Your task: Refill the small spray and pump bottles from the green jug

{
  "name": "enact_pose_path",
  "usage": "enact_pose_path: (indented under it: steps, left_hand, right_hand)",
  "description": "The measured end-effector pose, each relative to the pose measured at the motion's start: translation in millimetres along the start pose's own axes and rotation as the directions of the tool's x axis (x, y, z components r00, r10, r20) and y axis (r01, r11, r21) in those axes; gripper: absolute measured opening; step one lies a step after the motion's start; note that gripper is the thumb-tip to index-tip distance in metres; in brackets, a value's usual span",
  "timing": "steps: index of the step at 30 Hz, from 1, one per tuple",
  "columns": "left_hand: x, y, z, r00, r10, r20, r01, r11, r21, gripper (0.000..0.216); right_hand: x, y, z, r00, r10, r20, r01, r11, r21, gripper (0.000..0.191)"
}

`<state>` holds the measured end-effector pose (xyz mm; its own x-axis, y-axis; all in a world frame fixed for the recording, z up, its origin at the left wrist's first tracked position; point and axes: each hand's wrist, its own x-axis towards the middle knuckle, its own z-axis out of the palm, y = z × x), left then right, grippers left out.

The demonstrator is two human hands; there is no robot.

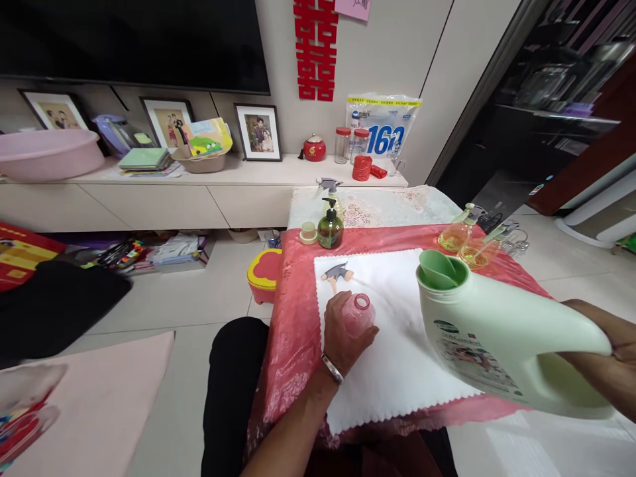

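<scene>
Bottle, pink and open-topped, is over the white mat; the left hand wraps it with curled fingers, presumably steadying it. Over the mat's right, the right hand holds the jug by its handle, fingers seemingly closed but partly hidden. 1 spray head lies far-left on the mat.

A see-through pink bottle is being gripped round its body near the left edge of the white mat, its round neck being left uncapped and turned upward; whether its base is being borne by the mat cannot be told. A large pale-green jug is being held aloft by its rear handle across the mat's right edge, well apart from the bottle, its printed label being shown and a darker green spout being exposed in its uncapped mouth.
</scene>
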<state>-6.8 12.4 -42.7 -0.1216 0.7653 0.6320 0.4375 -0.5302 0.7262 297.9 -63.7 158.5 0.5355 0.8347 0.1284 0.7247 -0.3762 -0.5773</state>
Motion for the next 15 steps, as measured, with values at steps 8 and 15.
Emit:
enact_pose_path:
  steps: [8, 15]
  left_hand:
    - [-0.6, -2.5, 3.4, 0.996, 0.078, -0.041, -0.077, 0.997, 0.03, 0.074]
    - [-0.8, -2.5, 4.5, 0.997, 0.061, -0.047, -0.06, 0.998, 0.013, 0.079]
  right_hand:
    - [4.8, 14.5, -11.1, 0.943, -0.26, 0.207, 0.311, 0.909, -0.276, 0.043]
    - [13.0, 17.6, -11.1, 0.856, -0.447, 0.258, 0.516, 0.751, -0.412, 0.036]
